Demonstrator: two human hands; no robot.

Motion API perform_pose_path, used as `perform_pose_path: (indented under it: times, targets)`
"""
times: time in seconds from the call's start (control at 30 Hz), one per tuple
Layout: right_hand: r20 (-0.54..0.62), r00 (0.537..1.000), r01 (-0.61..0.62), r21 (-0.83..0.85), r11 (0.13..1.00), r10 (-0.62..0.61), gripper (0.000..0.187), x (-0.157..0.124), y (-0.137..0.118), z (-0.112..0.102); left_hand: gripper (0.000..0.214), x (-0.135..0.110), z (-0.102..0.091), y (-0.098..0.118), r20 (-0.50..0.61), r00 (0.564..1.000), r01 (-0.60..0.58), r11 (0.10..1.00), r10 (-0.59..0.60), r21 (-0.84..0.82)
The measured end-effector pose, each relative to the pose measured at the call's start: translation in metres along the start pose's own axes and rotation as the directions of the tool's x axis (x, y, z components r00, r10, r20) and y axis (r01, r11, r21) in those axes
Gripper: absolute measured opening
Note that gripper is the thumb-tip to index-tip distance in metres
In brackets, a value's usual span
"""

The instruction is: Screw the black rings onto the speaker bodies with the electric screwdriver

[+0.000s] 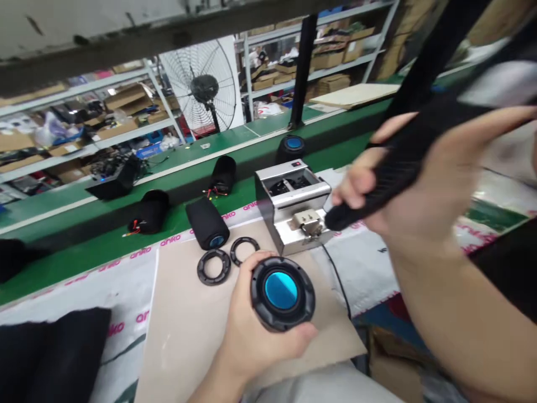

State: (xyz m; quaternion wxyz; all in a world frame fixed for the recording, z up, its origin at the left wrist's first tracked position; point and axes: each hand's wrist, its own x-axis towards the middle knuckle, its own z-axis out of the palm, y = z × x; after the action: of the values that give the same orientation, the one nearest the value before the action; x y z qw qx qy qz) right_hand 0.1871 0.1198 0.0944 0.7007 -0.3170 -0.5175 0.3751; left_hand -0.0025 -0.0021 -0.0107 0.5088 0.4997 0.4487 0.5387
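My left hand (pixel 245 330) is wrapped round a black cylindrical speaker (pixel 260 308), its round end with a shiny blue disc facing up toward me. Higher up at the right, my right hand (pixel 432 196) grips a black electric screwdriver (pixel 398 173), held slanted. The tool's front end is at the outlet of a metal screw feeder (pixel 289 210); whether they touch I cannot tell. Two black rings (pixel 213 267) lie on the brown sheet (pixel 184 324) just beyond my left hand. Behind them another black speaker (pixel 207 224) lies on its side.
More black speaker bodies (pixel 153 211) with loose wires lie on the green conveyor (pixel 184 210). A further blue-ended speaker (pixel 292 146) is behind the feeder. Black cloth (pixel 54 352) covers the lower left. A cable (pixel 338 274) runs from the feeder. Past a post (pixel 302 73) stand a fan (pixel 205 88) and shelves.
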Motion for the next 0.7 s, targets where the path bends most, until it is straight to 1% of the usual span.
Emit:
perform_pose_path:
  times: [0.07, 0.13, 0.2, 0.27, 0.33, 0.4, 0.5, 0.57, 0.63, 0.7]
  targets:
    - [0.061, 0.998, 0.0, 0.067, 0.998, -0.004, 0.065, 0.004, 0.014, 0.009, 0.083, 0.012, 0.015, 0.001, 0.011, 0.999, -0.031, 0.999, 0.031, -0.01]
    - [0.152, 0.988, -0.031, 0.105, 0.994, 0.014, 0.06, 0.005, 0.029, 0.011, 0.081, 0.018, 0.022, -0.001, -0.001, 0.998, -0.06, 0.998, 0.06, -0.006]
    - [0.198, 0.98, -0.052, 0.132, 0.99, 0.025, 0.056, 0.005, 0.041, 0.009, 0.08, 0.02, 0.023, -0.003, -0.004, 0.997, -0.074, 0.997, 0.074, 0.002]
    - [0.209, 0.978, -0.055, 0.133, 0.99, 0.026, 0.055, 0.003, 0.048, 0.007, 0.079, 0.018, 0.021, -0.005, -0.004, 0.996, -0.088, 0.996, 0.088, 0.012]
    - [0.212, 0.976, -0.069, 0.123, 0.99, 0.042, 0.057, 0.002, 0.051, 0.007, 0.079, 0.017, 0.019, -0.007, -0.01, 0.996, -0.09, 0.996, 0.091, 0.022]
    - [0.212, 0.973, -0.113, 0.107, 0.988, 0.088, 0.061, 0.001, 0.049, 0.006, 0.079, 0.016, 0.018, -0.007, -0.011, 0.997, -0.078, 0.997, 0.078, 0.019]
    - [0.207, 0.966, -0.175, 0.097, 0.98, 0.152, 0.065, 0.0, 0.032, 0.007, 0.079, 0.018, 0.019, -0.004, 0.002, 0.998, -0.061, 0.998, 0.061, 0.004]
    - [0.182, 0.973, -0.161, 0.108, 0.981, 0.139, 0.066, 0.001, 0.01, 0.01, 0.079, 0.02, 0.019, -0.002, 0.015, 0.998, -0.06, 0.998, 0.06, -0.001]
    - [0.16, 0.981, -0.125, 0.117, 0.985, 0.105, 0.064, 0.004, -0.017, 0.018, 0.078, 0.022, 0.018, 0.001, 0.028, 0.998, -0.054, 0.999, 0.054, -0.004]
    - [0.256, 0.958, -0.158, 0.086, 0.984, 0.131, 0.067, 0.008, -0.043, 0.029, 0.078, 0.023, 0.018, 0.003, 0.033, 0.999, -0.03, 1.0, 0.03, 0.002]
